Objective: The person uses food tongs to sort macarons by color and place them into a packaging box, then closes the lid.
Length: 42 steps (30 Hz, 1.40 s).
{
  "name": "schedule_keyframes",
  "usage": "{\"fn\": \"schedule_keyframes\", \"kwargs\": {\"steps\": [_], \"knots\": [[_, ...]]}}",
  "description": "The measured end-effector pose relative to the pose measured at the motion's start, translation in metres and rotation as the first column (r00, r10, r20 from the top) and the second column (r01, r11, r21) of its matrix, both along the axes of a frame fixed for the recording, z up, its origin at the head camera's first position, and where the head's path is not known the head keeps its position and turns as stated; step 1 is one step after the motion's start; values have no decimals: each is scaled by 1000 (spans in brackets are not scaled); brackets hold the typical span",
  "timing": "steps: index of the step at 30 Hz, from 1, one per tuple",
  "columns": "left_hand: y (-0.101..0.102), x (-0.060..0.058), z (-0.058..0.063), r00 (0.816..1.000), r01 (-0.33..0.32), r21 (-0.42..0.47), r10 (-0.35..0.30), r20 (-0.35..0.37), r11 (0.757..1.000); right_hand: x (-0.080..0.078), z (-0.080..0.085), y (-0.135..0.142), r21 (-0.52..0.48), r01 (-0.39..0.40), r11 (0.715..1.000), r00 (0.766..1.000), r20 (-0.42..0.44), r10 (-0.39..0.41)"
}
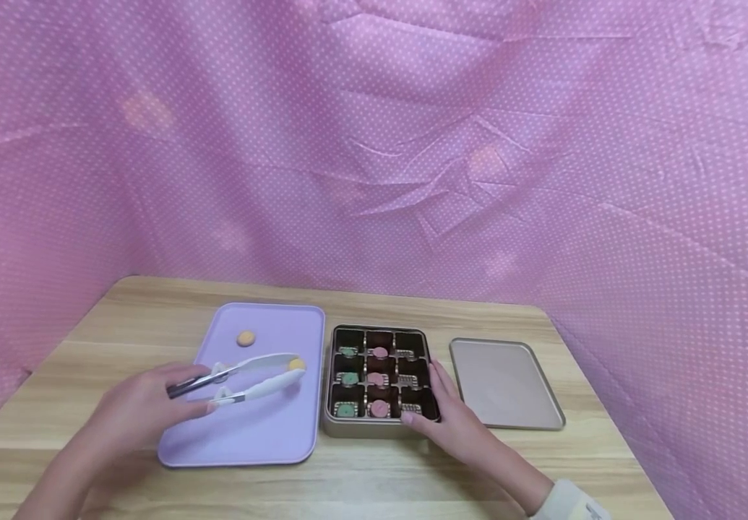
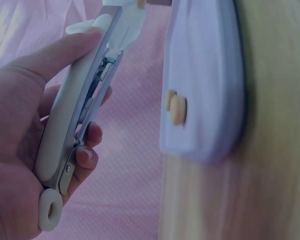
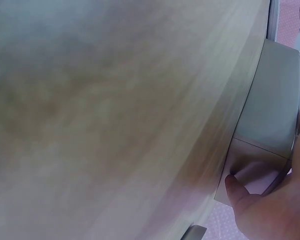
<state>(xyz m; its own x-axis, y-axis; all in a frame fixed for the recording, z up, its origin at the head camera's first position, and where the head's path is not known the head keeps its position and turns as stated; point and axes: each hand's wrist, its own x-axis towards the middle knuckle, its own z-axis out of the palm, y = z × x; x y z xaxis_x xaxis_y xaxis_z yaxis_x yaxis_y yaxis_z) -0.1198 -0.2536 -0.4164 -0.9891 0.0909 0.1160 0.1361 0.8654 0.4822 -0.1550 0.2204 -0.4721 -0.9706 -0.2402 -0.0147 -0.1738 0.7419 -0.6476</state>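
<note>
My left hand [image 1: 142, 404] holds a pair of kitchen tongs [image 1: 272, 385] with metal handles and white tips, over a lilac tray [image 1: 263, 440]. Between the tips is a small round yellow cookie [image 1: 297, 365]. Another round cookie [image 1: 246, 338] lies toward the tray's far side; in the left wrist view two cookies [image 2: 177, 110] show close together on the tray. To the right, my right hand [image 1: 458, 426] grips a divided tin box [image 1: 374, 430] at its near right corner, thumb over the rim. Green cookies [image 1: 350, 378] fill its left column, pink cookies [image 1: 379, 409] its middle one; the right column shows ridged liners.
A flat metal lid [image 1: 506, 383] lies on the wooden table [image 1: 478, 491] to the right of the box. Pink dotted cloth [image 1: 374, 180] hangs behind the table and along both sides. The tray's right edge stands close beside the box.
</note>
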Motion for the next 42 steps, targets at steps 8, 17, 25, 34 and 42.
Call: {"fn": "schedule_keyframes", "kwargs": {"steps": [8, 17, 25, 34, 42], "knots": [[25, -13, 10, 997, 48, 11, -47, -59, 999, -1, 1, -1, -7, 0, 1000, 1000, 3, 0], [64, -29, 14, 987, 146, 17, -145, -64, 989, -1, 3, 0, 1, -4, 1000, 1000, 5, 4], [95, -43, 13, 979, 203, 10, -203, -27, 979, -2, 2, -1, -17, -7, 1000, 1000, 2, 7], [124, -50, 13, 974, 225, 35, -226, 12, 974, -2, 4, -2, -40, -13, 999, 1000, 11, 14], [144, -54, 10, 956, 292, 23, -293, 2, 956, -2, 4, -2, -28, -14, 1000, 1000, 9, 14]]}}
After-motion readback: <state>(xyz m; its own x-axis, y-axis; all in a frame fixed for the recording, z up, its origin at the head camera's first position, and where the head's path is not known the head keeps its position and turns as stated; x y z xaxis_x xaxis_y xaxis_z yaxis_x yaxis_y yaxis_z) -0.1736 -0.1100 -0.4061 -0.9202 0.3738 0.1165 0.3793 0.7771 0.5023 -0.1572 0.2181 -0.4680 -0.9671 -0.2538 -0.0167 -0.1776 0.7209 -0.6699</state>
